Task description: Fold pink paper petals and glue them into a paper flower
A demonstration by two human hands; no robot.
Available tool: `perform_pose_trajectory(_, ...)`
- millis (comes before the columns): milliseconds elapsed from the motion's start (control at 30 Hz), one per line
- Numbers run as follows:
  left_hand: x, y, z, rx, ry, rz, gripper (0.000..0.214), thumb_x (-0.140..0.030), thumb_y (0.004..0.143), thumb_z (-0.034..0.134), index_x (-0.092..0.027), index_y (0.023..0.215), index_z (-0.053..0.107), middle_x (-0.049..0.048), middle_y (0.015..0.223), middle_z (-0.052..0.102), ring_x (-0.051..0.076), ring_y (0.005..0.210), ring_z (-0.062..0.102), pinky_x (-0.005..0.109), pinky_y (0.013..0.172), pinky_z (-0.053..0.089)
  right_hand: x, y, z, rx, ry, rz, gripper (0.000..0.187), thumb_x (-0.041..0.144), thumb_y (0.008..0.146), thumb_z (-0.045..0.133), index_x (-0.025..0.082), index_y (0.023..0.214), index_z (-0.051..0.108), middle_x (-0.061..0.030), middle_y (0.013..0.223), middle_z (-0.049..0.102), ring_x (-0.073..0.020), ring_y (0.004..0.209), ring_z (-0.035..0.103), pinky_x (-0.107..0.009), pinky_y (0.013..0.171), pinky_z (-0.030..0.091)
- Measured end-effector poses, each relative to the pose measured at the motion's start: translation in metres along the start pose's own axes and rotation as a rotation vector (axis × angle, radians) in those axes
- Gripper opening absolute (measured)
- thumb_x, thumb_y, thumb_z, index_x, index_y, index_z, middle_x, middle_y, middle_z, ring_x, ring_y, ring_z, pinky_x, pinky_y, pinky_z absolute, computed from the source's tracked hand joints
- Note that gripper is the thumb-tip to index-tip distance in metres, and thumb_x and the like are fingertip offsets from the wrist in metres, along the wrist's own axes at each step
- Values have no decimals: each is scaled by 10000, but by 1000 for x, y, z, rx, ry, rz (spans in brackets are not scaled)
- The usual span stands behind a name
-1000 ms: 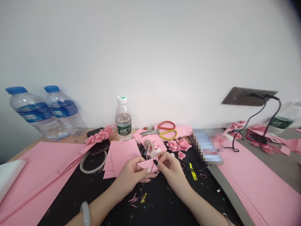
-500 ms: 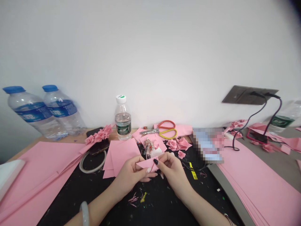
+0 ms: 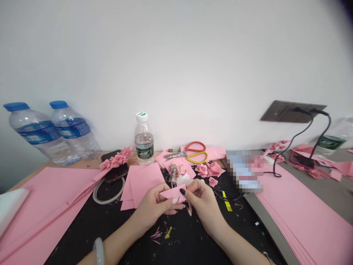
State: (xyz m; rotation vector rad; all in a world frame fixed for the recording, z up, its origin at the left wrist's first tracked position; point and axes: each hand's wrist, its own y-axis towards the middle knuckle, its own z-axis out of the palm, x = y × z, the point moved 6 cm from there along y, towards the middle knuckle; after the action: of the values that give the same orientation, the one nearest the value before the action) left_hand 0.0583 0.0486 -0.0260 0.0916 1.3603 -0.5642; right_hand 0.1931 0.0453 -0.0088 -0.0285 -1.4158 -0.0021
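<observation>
Here, a black work mat point(image 3: 82, 235) covers a light wooden desk against a smooth white wall. At far left lies a flat white slab point(image 3: 9, 209), beside broad, smooth sheets of pink paper point(image 3: 46, 209). Behind them, two large clear plastic water bottles with blue caps point(image 3: 35, 134) lean together. A coil of clear tape point(image 3: 107, 191) lies flat on the mat, below a dark phone point(image 3: 116, 172) topped by a strip of crinkled pink paper roses point(image 3: 116, 161). A small ridged plastic bottle with a white cap and green label point(image 3: 144, 143) stands upright beside a loose pile of pink paper squares point(image 3: 140, 184).

At centre, the left hand point(image 3: 154, 208), a pale bangle point(image 3: 98, 252) on its wrist, and the right hand point(image 3: 205, 208) both firmly pinch a folded pink paper triangle point(image 3: 172, 194) just above the mat. Compared with half a second ago, the triangle sits slightly lower.

Behind it lie steel scissors with red and yellow loop handles point(image 3: 194, 152) and folded paper roses point(image 3: 205, 170). Further right are a pixelated, unreadable object point(image 3: 245, 171), a thick stack of pink sheets point(image 3: 298, 209), and black cables point(image 3: 300, 143) rising to a brown wall socket point(image 3: 292, 112).
</observation>
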Motion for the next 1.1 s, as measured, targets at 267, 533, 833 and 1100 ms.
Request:
perform_pose_trajectory(267, 3, 0, 6, 1, 56, -26, 274, -309, 680, 713, -158, 825, 537, 48, 807, 719, 230, 776, 703, 246, 622, 534, 3, -4, 1, -14, -71, -67, 316, 335, 723, 689, 186, 602, 439, 70, 549, 443, -56, 373, 401, -175, 327, 339)
perform_pose_trajectory(533, 4, 0, 5, 18, 73, -39, 263, -295, 697, 691, -157, 861, 539, 39, 806, 728, 233, 787, 702, 267, 647, 541, -2, -3, 2, 16, -28, -60, 302, 324, 731, 684, 187, 622, 439, 75, 549, 436, -48, 363, 389, -166, 314, 332)
perform_pose_trajectory(833, 1, -2, 4, 73, 71, -22, 299, -302, 696, 703, -150, 908, 558, 47, 821, 730, 240, 766, 706, 267, 626, 548, 0, -3, 4, 38, -29, -40, 299, 314, 745, 666, 200, 662, 402, 86, 532, 438, -44, 336, 359, -161, 301, 286)
perform_pose_trajectory(1100, -1, -4, 7, 139, 15, -35, 302, -273, 695, 717, -135, 914, 561, 73, 797, 738, 211, 702, 711, 222, 576, 531, 7, -11, 13, 221, -356, -138, 216, 312, 873, 494, 191, 713, 414, 66, 547, 397, -84, 480, 357, -208, 440, 277)
